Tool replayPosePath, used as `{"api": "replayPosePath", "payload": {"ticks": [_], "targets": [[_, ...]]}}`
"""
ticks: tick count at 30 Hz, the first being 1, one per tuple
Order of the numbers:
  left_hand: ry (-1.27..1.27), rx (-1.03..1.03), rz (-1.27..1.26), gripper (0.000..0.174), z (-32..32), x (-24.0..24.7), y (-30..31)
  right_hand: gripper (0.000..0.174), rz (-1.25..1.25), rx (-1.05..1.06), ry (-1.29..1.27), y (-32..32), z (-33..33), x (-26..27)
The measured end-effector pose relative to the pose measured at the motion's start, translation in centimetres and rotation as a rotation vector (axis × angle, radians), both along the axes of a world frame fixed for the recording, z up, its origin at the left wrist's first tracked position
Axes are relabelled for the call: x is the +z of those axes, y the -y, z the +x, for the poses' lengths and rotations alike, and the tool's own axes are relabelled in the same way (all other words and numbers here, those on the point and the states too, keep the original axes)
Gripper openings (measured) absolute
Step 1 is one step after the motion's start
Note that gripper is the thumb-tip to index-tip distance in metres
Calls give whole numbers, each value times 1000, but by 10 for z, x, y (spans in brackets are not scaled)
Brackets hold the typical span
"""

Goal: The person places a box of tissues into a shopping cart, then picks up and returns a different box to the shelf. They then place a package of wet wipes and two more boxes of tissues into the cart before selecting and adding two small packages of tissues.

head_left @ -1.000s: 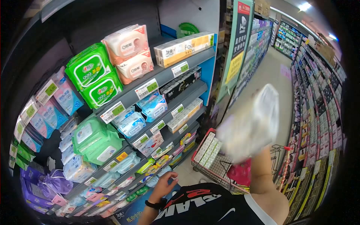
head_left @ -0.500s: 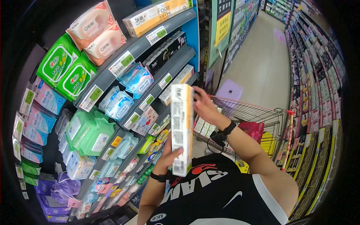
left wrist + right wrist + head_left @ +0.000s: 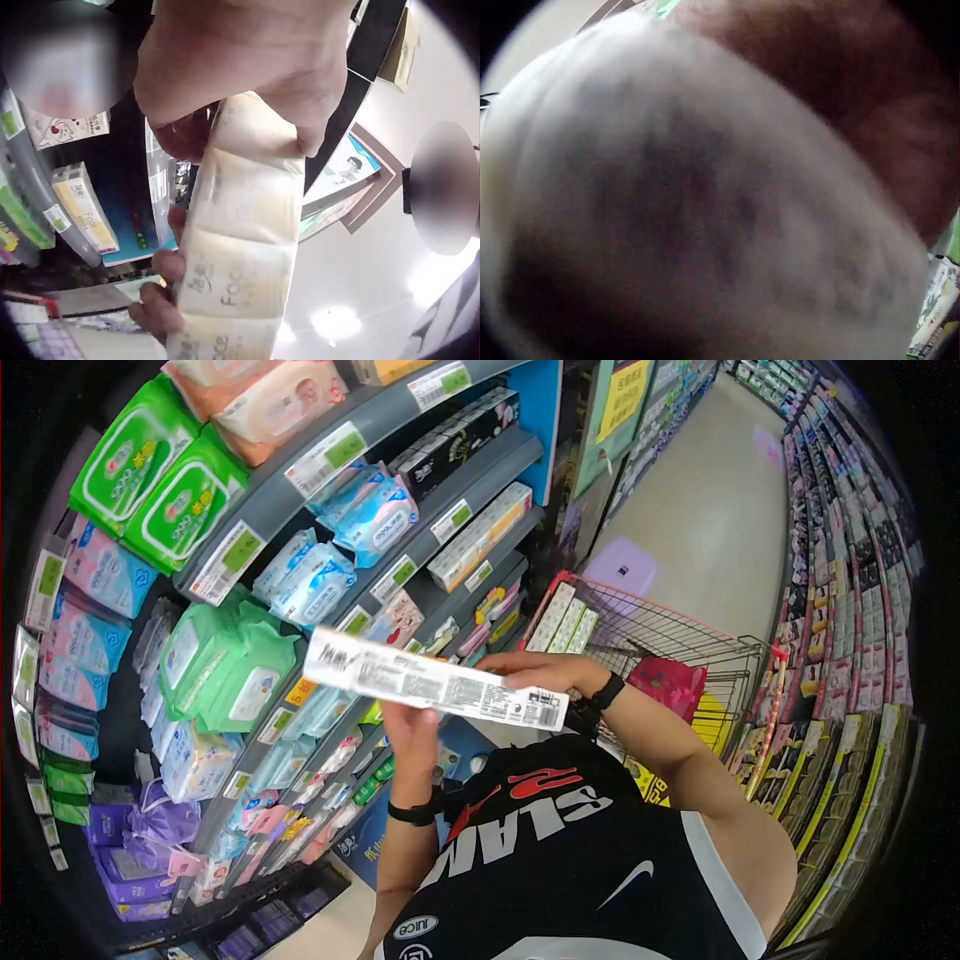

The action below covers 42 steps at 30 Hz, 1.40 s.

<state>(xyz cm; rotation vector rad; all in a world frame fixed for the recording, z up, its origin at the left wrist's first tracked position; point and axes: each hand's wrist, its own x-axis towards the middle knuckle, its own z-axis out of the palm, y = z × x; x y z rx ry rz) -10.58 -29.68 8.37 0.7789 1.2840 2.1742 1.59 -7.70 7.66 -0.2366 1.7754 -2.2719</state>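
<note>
A long white multipack of facial tissues (image 3: pixel 440 685) lies crosswise before the chest, its printed, barcoded side facing up. The left hand (image 3: pixel 412 730) holds it from below near its middle, thumb against the near edge. Farther along, the right hand (image 3: pixel 548 668) grips the far edge towards the right end. Through the left wrist camera the wrapped packs (image 3: pixel 236 262) show "Face" lettering, with the left hand (image 3: pixel 247 67) around one end and the right hand's fingers (image 3: pixel 161 300) curled at the side. Blurred white wrapping (image 3: pixel 690 202) fills most of the right wrist view.
Shelves of wipes and tissues stand on the left, with green wipes packs (image 3: pixel 225 670) and blue packs (image 3: pixel 310 575). A wire shopping cart (image 3: pixel 690 625) holding boxed packs (image 3: pixel 565 620) and a pink bag (image 3: pixel 667 688) stands ahead right. Another stocked shelf (image 3: pixel 830 610) lines the right side.
The right hand has brought the tissue multipack from over the cart to the chest, and the left hand has taken hold too. The pack has turned from upright to crosswise.
</note>
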Motion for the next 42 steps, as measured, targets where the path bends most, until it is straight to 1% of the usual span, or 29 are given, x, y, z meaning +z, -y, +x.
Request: {"api": "replayPosePath", "payload": {"ticks": [2, 3, 6, 7, 9, 10, 11, 12, 14, 15, 18, 19, 22, 23, 24, 26, 27, 28, 29, 30, 32, 35, 36, 37, 38, 41, 42], "targets": [[18, 40, -43, 77, -6, -3, 1, 57, 87, -23, -41, -5, 0, -2], [12, 74, -64, 83, -3, 1, 0, 56, 149, -47, 3, -3, 5, 6], [38, 50, 28, 88, 1, -4, -1, 63, 66, 27, 24, -3, 3, -6], [22, 31, -11, 94, 2, -3, -1, 64, 101, 46, -8, -4, 3, -15], [39, -68, -44, 97, 6, 2, -1, 68, 172, 82, -74, -5, 3, -29], [47, -119, -57, 99, 8, 2, 0, 76, 152, 124, -19, -5, 5, -34], [-21, -146, -112, 102, 3, -5, 1, 79, 260, 109, 16, -4, 10, -19], [-56, -179, -165, 101, 5, -5, 0, 83, 367, 93, 54, -2, 15, -1], [-125, -240, -274, 99, 9, -6, -3, 82, 393, 70, 54, 0, 17, 8], [-180, -200, -273, 78, 13, -12, -5, 82, 403, 59, 53, 2, 18, 8], [-221, -238, -574, 57, 23, -14, -16, 83, 577, -225, -177, -1, 25, -30], [-227, -172, -547, 43, 35, -7, -27, 76, 650, -286, -157, -5, 26, -42], [-629, -202, -666, 44, 40, -23, -36, 68, 649, -423, -84, -14, 39, -40], [-699, -151, -642, 47, 44, -22, -44, 66, 641, -468, -70, -19, 46, -33], [-654, -127, -619, 48, 48, -18, -49, 66, 661, -569, -36, -27, 53, -42], [-561, -87, -591, 50, 62, -4, -63, 67, 681, -771, 49, -47, 73, -75], [-575, -118, -620, 49, 61, -13, -64, 68, 650, -886, 53, -56, 80, -86], [-603, -196, -669, 48, 60, -15, -65, 70, 619, -999, 60, -65, 88, -101], [-625, -277, -717, 46, 59, -16, -66, 70, 599, -1121, 57, -76, 94, -137], [-643, -363, -765, 44, 61, -17, -67, 68, 529, -1221, 9, -86, 100, -165], [-681, -461, -764, 43, 71, -17, -75, 62, 386, -1417, -87, -105, 112, -207], [-693, -615, -759, 44, 81, -24, -87, 53, 245, -1468, 291, -121, 145, -238], [-659, -607, -767, 44, 85, -25, -92, 52, 195, -1494, 357, -129, 157, -264], [-628, -597, -780, 45, 89, -25, -96, 50, 139, -1516, 422, -132, 168, -303], [-602, -588, -795, 46, 91, -23, -98, 49, 77, -1538, 487, -128, 176, -329], [-583, -518, -849, 47, 89, -9, -105, 50, 46, -1472, 555, -116, 188, -338], [-579, -485, -856, 46, 88, -7, -105, 48, 48, -1444, 621, -114, 188, -346]]}}
